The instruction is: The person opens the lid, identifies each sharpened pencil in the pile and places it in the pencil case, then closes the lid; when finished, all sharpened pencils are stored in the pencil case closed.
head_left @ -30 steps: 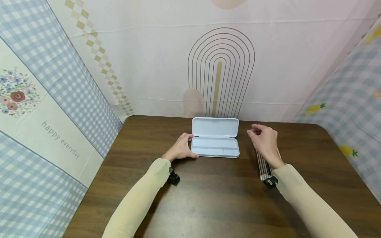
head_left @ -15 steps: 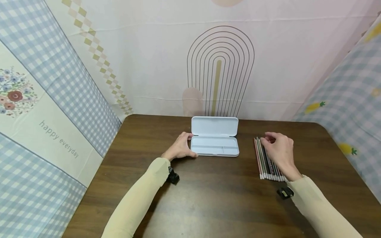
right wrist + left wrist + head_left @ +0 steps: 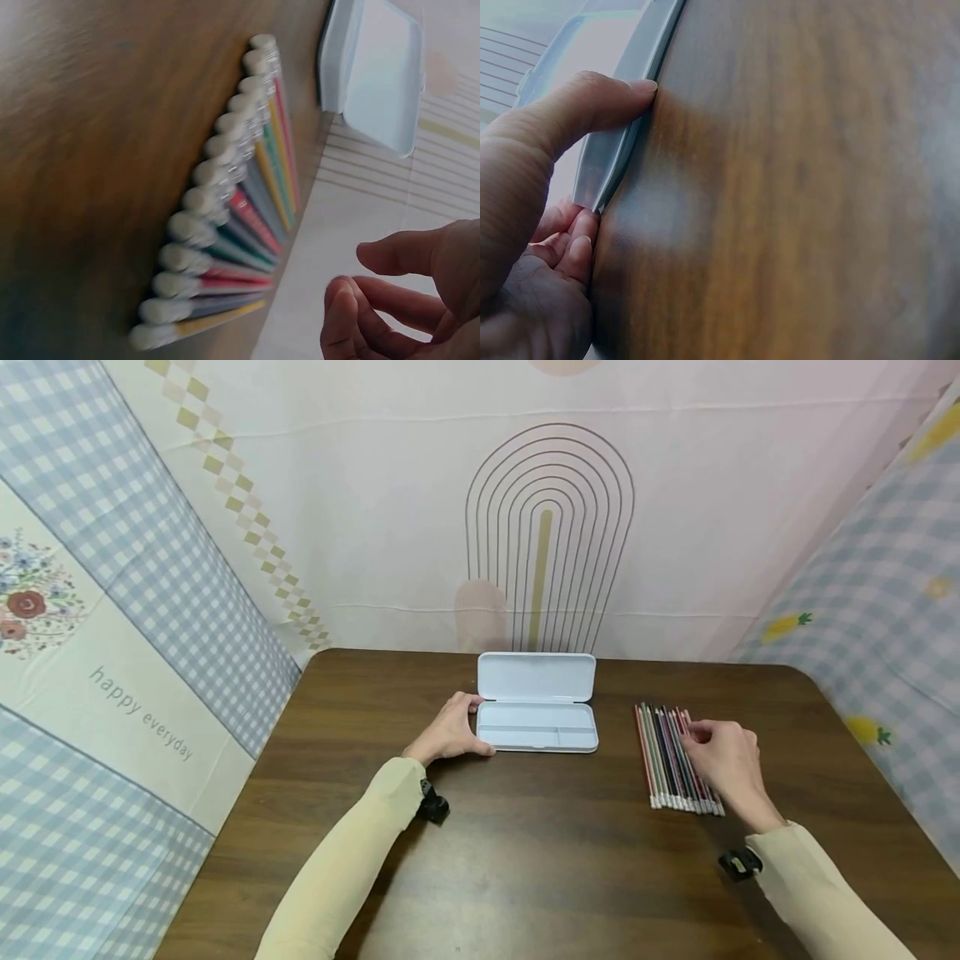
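A pale blue pencil case (image 3: 537, 716) lies with its lid raised at the back middle of the table. My left hand (image 3: 453, 728) holds its left end, thumb along the front edge and fingers round the far corner, as the left wrist view also shows. To the right, a row of several pencils (image 3: 670, 768) lies side by side, white erasers towards me. Over the right side of that row is my right hand (image 3: 726, 758), fingers bent. In the right wrist view its thumb (image 3: 401, 253) and fingers stand apart with nothing between them.
The brown wooden table (image 3: 525, 860) ends at the back against a patterned white cloth (image 3: 405, 527). Blue checked cloths hang at both sides. Dividers split the case's tray into compartments. Each wrist carries a small black camera (image 3: 433, 803).
My right hand has moved right and towards me, from beyond the left pencils to the row's right side, uncovering more pencils. The left hand keeps its hold on the case.
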Demonstrator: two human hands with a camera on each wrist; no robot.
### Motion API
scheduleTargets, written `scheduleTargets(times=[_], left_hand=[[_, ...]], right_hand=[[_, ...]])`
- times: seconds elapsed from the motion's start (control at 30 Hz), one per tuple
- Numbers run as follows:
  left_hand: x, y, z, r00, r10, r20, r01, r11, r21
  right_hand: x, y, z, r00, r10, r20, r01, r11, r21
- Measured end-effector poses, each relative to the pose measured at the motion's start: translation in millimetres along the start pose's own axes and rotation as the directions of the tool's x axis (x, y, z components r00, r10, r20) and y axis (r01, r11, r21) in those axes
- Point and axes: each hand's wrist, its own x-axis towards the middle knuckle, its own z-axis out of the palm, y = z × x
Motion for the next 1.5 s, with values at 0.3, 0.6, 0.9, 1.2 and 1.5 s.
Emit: scheduleTargets(times=[0.3,0.6,0.9,1.2,1.5], left_hand=[[-1.2,-0.8,0.3,1.0,-0.01,0.004,0.01,1.0,-0.002],[0.5,-1.7,0.8,1.0,-0.004,-0.002,0.004,1.0,0.007],[2.2,-3.2,1.2,1.0,0.004,-0.003,-0.004,1.0,0.023],[2.2,-2.6,0.3,1.0,0.005,0.001,-0.005,1.0,0.029],[2.0,-2.2,0.2,1.0,0.001,-0.002,-0.001,1.0,0.023]], right_hand=[[-6,21,-4,0.987,0.064,0.15,-0.056,0.997,-0.058],[-9,31,-4,0.974,0.073,0.217,-0.053,0.994,-0.097],[-10,35,-4,0.973,0.098,0.211,-0.076,0.991,-0.112],[-11,35,-6,0.961,0.135,0.24,-0.107,0.986,-0.124],[-10,35,-7,0.949,0.174,0.264,-0.141,0.98,-0.138]])
